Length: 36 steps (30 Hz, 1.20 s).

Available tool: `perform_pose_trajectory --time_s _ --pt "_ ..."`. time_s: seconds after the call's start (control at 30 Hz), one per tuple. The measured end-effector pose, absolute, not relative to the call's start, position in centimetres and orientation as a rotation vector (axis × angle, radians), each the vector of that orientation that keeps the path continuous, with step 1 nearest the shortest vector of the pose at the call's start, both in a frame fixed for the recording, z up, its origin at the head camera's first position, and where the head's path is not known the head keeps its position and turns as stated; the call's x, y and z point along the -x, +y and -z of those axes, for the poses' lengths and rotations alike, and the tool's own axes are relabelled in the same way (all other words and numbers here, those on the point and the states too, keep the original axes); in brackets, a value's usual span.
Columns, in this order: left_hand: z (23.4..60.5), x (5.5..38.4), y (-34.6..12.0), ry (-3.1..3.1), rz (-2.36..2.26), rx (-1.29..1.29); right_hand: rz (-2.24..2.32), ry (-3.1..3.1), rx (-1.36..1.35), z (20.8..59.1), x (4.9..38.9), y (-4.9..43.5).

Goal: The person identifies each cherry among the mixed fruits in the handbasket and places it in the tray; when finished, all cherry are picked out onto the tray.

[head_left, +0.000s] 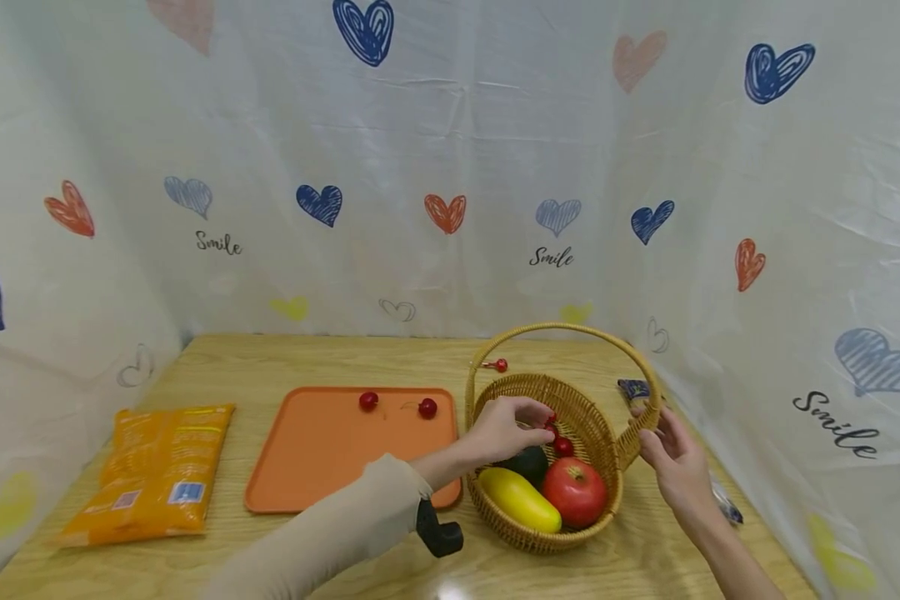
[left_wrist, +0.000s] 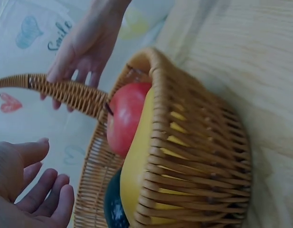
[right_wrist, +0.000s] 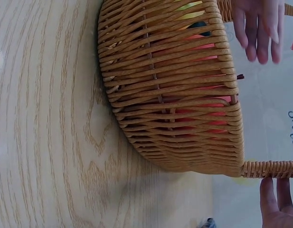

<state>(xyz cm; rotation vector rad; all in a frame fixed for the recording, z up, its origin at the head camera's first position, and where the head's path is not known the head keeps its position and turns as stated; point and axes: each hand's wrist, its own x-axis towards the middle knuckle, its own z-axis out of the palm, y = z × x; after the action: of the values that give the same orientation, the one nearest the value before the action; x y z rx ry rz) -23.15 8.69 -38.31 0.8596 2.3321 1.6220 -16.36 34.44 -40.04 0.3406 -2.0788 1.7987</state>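
Note:
In the head view a wicker basket with an arched handle holds a yellow mango-like fruit, a red apple-like fruit, a dark green fruit and small red cherries. My left hand hovers over the basket's opening, fingertips right by the cherries. The left wrist view shows that hand with loosely bent fingers and nothing between them. At the handle's right foot, my right hand holds the wicker, its thumb in front and fingers behind.
An orange tray left of the basket bears two cherries. Another small red cherry-like piece lies behind the basket. An orange packet lies at the far left. Dark wrappers lie beyond my right hand, near the hanging curtain.

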Motion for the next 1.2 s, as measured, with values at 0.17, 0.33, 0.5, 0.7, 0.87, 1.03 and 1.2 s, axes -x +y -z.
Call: perform_pose_trajectory --time_s 0.17,0.33,0.5,0.7,0.87,1.03,1.2 --pt "38.5 25.0 10.5 2.392 -1.623 -0.796 -1.772 -2.092 -0.327 40.0 16.4 34.5" --pt "38.6 26.4 11.5 2.429 -1.638 -0.679 -1.789 -2.086 -0.321 40.1 16.5 34.3" --pt "39.1 27.6 12.1 2.401 -1.737 -0.472 -1.769 -2.11 -0.313 40.0 16.5 34.3" --pt "39.7 28.5 12.4 2.439 -1.792 -0.151 -1.754 -2.126 -0.309 39.9 16.4 34.3" --pt "39.9 28.9 12.6 2.506 -1.752 -0.108 -1.764 -2.127 -0.312 39.8 16.4 34.3" --pt "40.3 29.0 12.8 2.535 -1.708 -0.063 -1.755 -2.13 -0.306 39.9 16.3 34.3" --pt "40.7 28.9 12.9 2.607 -1.543 -0.026 -1.736 -2.141 -0.298 40.0 16.3 34.3"
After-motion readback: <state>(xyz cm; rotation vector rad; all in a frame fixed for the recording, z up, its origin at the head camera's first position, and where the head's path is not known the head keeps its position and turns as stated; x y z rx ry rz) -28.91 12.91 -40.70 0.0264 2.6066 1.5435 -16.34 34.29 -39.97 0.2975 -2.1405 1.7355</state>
